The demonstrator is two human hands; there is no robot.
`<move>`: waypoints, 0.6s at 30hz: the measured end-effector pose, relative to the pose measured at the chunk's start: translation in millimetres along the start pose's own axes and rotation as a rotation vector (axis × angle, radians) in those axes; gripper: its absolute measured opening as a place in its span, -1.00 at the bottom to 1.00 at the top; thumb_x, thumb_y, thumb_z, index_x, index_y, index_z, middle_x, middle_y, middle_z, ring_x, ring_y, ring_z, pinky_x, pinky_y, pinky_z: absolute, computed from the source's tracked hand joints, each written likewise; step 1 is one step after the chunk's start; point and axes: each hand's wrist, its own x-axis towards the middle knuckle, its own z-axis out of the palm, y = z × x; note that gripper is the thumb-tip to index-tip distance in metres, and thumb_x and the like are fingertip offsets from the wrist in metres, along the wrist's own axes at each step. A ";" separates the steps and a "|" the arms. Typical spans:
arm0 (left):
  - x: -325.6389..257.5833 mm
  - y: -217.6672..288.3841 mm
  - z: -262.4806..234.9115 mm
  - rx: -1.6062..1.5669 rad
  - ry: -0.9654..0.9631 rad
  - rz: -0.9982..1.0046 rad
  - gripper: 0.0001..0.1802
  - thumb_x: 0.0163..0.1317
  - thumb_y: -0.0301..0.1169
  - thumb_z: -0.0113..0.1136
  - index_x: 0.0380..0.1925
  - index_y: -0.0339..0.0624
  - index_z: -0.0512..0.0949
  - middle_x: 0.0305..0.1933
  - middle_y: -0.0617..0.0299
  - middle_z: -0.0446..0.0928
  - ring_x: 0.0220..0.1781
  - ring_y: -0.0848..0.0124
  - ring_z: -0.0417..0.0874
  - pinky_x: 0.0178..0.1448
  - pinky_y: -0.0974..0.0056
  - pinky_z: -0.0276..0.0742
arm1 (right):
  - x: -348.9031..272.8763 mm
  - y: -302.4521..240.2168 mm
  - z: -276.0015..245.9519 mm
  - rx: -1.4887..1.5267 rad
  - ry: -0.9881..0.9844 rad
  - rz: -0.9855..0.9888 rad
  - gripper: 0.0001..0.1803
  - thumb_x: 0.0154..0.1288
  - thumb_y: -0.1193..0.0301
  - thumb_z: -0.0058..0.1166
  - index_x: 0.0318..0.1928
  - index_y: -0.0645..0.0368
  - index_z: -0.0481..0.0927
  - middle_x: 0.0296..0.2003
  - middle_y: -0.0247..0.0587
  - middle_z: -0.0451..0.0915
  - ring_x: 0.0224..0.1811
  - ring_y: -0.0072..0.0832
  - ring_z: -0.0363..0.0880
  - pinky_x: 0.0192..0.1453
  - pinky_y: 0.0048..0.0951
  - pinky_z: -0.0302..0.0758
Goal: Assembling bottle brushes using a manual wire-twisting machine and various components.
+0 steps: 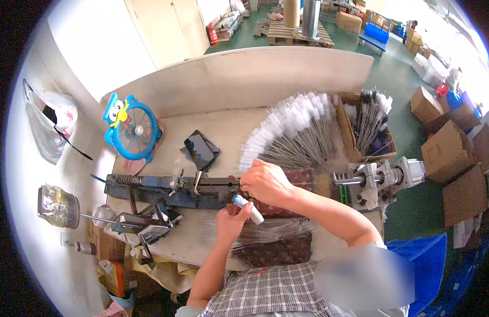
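Between the fingers of my left hand (231, 222), closed, is a small white tube with a pale blue end (250, 211), tilted. Just above it my right hand (268, 182) is closed at the right end of a dark metal clamp bar (215, 184); what its fingers pinch is hidden. A thin wire seems to run from near my right hand toward the metal chuck (350, 180) of a motor unit. Behind my hands, white-tipped wire brushes (294, 129) lie fanned out. In front of them is a bundle of bare wires (271, 232).
A carton (346, 127) of dark and white wire brushes stands at the back right. At the left are a blue cartoon-shaped fan (131, 129) and a black metal fixture (141, 224). A dark flat device (200, 149) lies mid-table. A low panel (234, 76) borders the far edge.
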 end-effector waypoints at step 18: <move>-10.9 0.3 -10.3 0.169 -0.060 -0.002 -0.74 -0.02 -0.41 0.30 -0.38 -0.25 0.44 -0.44 0.19 0.53 -0.39 0.49 0.57 -0.30 0.36 0.47 | -61.6 15.2 39.2 0.091 -0.092 0.000 -0.71 0.03 0.50 0.01 -0.15 0.10 0.49 -0.33 -0.20 0.46 -0.21 -0.24 0.53 -0.24 -0.26 0.52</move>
